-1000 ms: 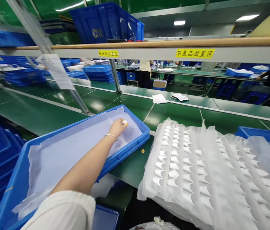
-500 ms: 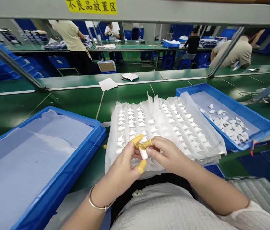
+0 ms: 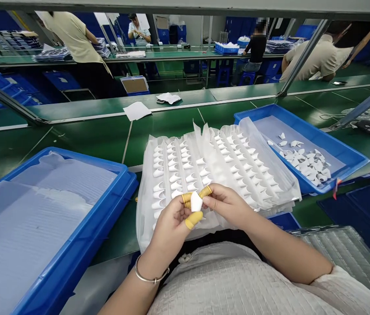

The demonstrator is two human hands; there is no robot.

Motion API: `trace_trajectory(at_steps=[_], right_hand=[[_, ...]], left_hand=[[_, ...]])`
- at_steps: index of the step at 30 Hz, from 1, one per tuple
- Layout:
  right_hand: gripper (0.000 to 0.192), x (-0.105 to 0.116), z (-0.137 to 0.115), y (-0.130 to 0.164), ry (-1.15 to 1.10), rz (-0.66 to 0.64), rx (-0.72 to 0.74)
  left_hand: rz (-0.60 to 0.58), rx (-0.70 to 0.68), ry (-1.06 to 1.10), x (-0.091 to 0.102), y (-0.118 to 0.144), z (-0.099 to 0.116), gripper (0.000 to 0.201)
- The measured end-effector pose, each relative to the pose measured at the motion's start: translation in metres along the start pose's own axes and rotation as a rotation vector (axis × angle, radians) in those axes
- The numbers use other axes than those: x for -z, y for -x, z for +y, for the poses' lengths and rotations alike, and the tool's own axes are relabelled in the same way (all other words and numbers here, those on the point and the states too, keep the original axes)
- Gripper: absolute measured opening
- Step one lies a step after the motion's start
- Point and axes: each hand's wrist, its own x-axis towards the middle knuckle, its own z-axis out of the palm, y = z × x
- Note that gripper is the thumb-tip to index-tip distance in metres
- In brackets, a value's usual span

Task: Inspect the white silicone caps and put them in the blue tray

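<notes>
Over the tray (image 3: 158, 218), left hand (image 3: 172, 221) and right hand (image 3: 226, 203) apparently both pinch one white piece (image 3: 196, 202).

You pinch a white piece (image 3: 196, 202) with yellow finger cots (image 3: 193, 219). White pieces fill the translucent white sheet (image 3: 211, 170); blue trays (image 3: 303, 131) sit on the green worktop (image 3: 89, 135). Your bracelet (image 3: 150, 276) is silver.

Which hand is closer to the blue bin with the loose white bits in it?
The right hand, probably. It and the left hand pinch the small white piece, but the blue bin of loose pieces lies on the right side, nearer it.
</notes>
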Motion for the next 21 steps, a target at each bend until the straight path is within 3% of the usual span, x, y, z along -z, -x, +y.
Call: trace_trajectory(at_steps=[5, 8, 14, 21], right_hand=[[0.031, 0.000, 0.000, 0.003, 0.378, 0.106, 0.021], [0.043, -0.001, 0.001, 0.003, 0.478, 0.113, -0.016], [0.049, 0.006, 0.004, -0.005, 0.204, 0.062, -0.098], [0.049, 0.017, 0.006, -0.007, 0.035, 0.178, -0.133]], left_hand=[[0.065, -0.091, -0.370, -0.004, 0.000, -0.001, 0.021], [0.062, -0.143, -0.468, -0.007, 0.000, 0.001, 0.011], [-0.004, -0.040, -0.329, -0.010, 0.004, 0.001, 0.016], [-0.007, 0.062, -0.136, -0.011, 0.003, 0.000, 0.024]])
